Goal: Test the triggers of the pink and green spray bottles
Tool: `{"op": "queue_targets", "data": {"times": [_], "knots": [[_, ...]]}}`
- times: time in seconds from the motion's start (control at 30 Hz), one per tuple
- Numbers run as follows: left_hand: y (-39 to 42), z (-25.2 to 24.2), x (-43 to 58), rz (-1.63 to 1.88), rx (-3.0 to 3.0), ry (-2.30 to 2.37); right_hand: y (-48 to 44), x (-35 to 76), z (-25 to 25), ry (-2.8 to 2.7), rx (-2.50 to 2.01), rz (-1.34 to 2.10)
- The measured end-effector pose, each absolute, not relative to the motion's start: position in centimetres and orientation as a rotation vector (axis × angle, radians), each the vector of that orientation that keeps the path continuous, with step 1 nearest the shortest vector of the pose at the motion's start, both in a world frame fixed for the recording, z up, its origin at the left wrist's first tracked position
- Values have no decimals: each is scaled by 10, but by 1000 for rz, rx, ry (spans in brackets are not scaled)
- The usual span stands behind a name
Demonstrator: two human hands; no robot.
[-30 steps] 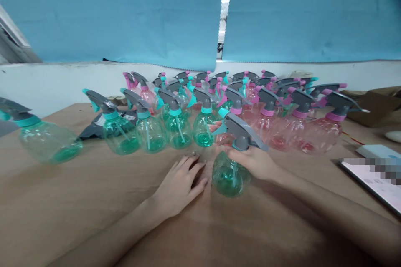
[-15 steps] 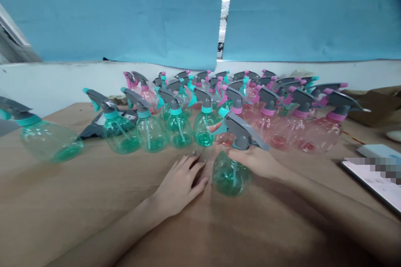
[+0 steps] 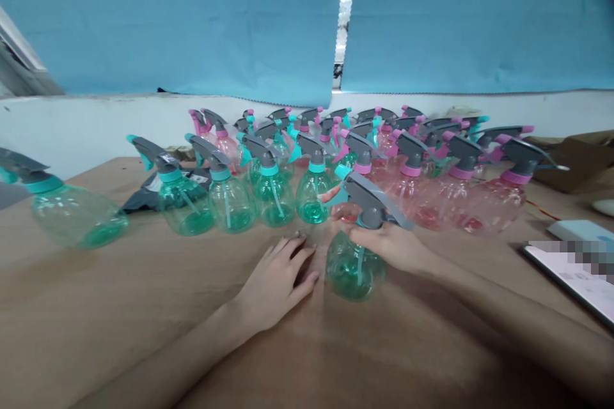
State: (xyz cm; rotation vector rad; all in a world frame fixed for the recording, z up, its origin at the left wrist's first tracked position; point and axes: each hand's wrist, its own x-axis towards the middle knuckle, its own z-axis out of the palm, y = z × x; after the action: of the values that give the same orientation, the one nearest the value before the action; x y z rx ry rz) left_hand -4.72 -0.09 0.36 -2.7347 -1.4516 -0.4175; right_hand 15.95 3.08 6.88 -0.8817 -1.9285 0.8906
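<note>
The green spray bottle (image 3: 352, 273) is round-bellied and see-through, its tint stronger low down in the body. It is held around the neck and is close to upright over the near part of the desk (image 3: 307, 358), just right of the view's middle; whether its base touches the surface is unclear. A grey spray head (image 3: 371, 198) tops it, sloping from the turquoise nozzle (image 3: 342, 171) at upper left down to its rear end at right. A turquoise trigger (image 3: 338, 195) hangs beneath the nozzle. A pale dip tube (image 3: 360, 263) shows inside, running down nearly vertical. The neck is partly covered.
</note>
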Motion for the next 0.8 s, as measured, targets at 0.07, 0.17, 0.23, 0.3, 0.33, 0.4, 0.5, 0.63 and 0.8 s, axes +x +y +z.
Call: {"op": "queue_targets", "data": {"times": [0.07, 0.17, 0.23, 0.3, 0.33, 0.4, 0.5, 0.63, 0.8], "knots": [[-1, 4, -47, -411, -2737, -1454, 30, 159, 71, -1923, -911, 875], [0, 4, -47, -410, -2735, -1461, 28, 160, 75, -1914, -982, 861], [0, 4, -47, -409, -2735, -1462, 27, 161, 77, -1915, -1033, 867], [0, 3, -47, -403, -2734, -1462, 25, 162, 76, -1919, -1058, 887], [0, 2, -47, -398, -2734, -1463, 25, 163, 75, -1919, -1059, 898], [0, 2, -48, -395, -2735, -1460, 25, 165, 72, -1924, -1058, 905], [0, 2, -48, -404, -2737, -1453, 27, 166, 70, -1937, -1026, 877], [0, 3, -47, -416, -2732, -1461, 31, 165, 69, -1898, -1030, 829], [1, 3, -47, -418, -2730, -1460, 34, 163, 66, -1866, -1104, 796]]}}
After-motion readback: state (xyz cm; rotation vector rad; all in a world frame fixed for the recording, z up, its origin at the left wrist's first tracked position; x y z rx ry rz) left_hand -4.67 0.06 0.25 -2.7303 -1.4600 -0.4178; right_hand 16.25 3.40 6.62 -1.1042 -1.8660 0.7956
